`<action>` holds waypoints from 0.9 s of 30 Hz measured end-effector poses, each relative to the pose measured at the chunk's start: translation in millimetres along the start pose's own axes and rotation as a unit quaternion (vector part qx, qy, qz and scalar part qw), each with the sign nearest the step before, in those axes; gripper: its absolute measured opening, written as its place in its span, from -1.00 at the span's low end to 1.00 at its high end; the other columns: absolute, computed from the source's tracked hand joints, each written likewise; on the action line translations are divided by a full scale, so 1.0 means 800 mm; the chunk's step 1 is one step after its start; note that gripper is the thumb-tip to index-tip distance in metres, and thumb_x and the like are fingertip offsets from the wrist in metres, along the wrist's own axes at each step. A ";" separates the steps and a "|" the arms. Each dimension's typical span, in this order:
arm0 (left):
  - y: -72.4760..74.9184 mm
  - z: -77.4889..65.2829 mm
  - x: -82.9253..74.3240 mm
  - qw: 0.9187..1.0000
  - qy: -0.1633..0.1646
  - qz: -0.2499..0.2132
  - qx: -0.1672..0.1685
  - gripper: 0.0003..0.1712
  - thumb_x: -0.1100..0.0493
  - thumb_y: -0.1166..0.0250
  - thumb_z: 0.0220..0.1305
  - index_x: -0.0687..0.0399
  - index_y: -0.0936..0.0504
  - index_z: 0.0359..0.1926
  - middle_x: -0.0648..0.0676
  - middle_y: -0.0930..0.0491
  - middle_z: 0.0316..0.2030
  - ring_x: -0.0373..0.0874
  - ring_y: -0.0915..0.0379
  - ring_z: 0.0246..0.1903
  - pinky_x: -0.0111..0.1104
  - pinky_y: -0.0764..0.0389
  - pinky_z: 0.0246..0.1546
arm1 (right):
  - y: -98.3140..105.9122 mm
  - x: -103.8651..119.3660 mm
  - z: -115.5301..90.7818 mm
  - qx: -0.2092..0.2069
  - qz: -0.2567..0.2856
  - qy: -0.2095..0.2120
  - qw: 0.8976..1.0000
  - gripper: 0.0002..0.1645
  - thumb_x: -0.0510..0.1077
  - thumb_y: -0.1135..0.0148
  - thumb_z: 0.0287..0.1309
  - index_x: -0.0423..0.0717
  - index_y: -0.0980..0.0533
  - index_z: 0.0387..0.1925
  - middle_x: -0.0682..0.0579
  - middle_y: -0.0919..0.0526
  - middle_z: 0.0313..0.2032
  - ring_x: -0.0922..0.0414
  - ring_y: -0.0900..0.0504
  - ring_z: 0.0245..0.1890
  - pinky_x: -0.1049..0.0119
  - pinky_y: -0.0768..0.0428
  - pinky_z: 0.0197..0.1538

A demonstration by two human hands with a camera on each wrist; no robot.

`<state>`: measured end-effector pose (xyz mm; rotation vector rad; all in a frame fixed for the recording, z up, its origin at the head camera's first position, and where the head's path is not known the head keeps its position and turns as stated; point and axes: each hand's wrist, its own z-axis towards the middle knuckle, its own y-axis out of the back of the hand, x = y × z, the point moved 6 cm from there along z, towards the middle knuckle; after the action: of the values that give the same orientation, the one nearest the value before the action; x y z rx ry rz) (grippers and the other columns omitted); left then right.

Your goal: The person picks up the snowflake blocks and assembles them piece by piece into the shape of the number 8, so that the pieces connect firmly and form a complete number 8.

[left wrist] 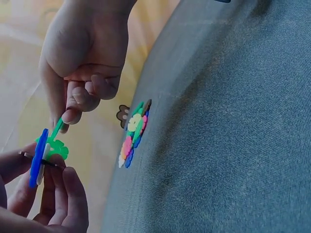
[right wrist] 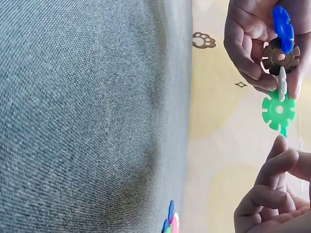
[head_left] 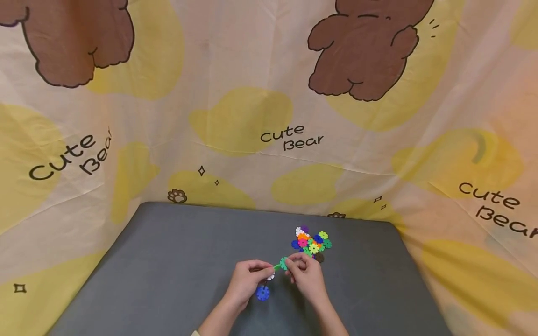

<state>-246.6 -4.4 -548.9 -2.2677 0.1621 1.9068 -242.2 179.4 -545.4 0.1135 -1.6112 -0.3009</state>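
Both hands are raised over the grey table, working on a short chain of slotted, flower-shaped plastic discs. My left hand pinches the chain near its white disc. A blue disc is at the chain's near end, followed by a brown disc, the white one and a light green disc. Between thumb and fingers, my right hand pinches a darker green disc. Seen edge-on in the right wrist view, that disc meets the light green disc's rim, partly hidden by the fingertips.
Just beyond my right hand, a loose pile of flower discs in several colours lies on the grey table. A printed fabric curtain with bears and lettering surrounds the table at the back and sides.
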 end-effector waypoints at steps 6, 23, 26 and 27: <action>-0.001 -0.001 0.001 1.000 0.003 -0.001 0.005 -0.72 0.16 -0.45 0.24 0.34 -0.75 -0.18 0.04 -0.73 -0.38 -0.19 -0.62 -0.38 -0.33 -0.67 -0.29 | 0.001 -0.003 -0.001 0.000 0.000 -0.007 1.000 -0.70 -0.04 -0.40 0.25 -0.21 -0.59 -0.20 -0.06 -0.70 -0.54 0.18 -0.50 -0.67 0.37 -0.50 -0.54; -0.003 0.000 0.000 0.999 -0.033 0.004 0.008 -0.76 0.19 -0.49 0.19 0.33 -0.78 -0.26 0.15 -0.76 -0.33 -0.19 -0.62 -0.38 -0.40 -0.63 -0.33 | -0.005 0.004 -0.004 0.044 0.070 0.040 0.996 -0.76 -0.18 -0.35 0.28 -0.36 -0.60 -0.23 -0.20 -0.70 -0.52 0.19 -0.54 -0.67 0.23 -0.64 -0.48; -0.005 0.001 0.001 0.999 -0.039 0.000 0.010 -0.77 0.20 -0.49 0.19 0.33 -0.78 -0.26 0.17 -0.76 -0.32 -0.21 -0.62 -0.38 -0.41 -0.64 -0.32 | -0.006 -0.001 -0.003 0.043 0.084 0.037 0.995 -0.77 -0.20 -0.35 0.28 -0.36 -0.61 -0.24 -0.19 -0.70 -0.52 0.20 -0.55 -0.67 0.20 -0.66 -0.46; -0.006 0.001 0.001 0.999 -0.038 -0.001 0.010 -0.77 0.20 -0.49 0.20 0.33 -0.78 -0.25 0.17 -0.76 -0.31 -0.21 -0.62 -0.37 -0.41 -0.64 -0.31 | -0.005 -0.002 -0.003 0.042 0.084 0.040 0.995 -0.77 -0.20 -0.34 0.29 -0.36 -0.61 -0.23 -0.19 -0.70 -0.52 0.21 -0.55 -0.67 0.19 -0.66 -0.46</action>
<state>-246.1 0.2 -549.9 -2.1775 0.1662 1.9786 -240.4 175.6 -548.2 0.0523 -1.5435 -0.0969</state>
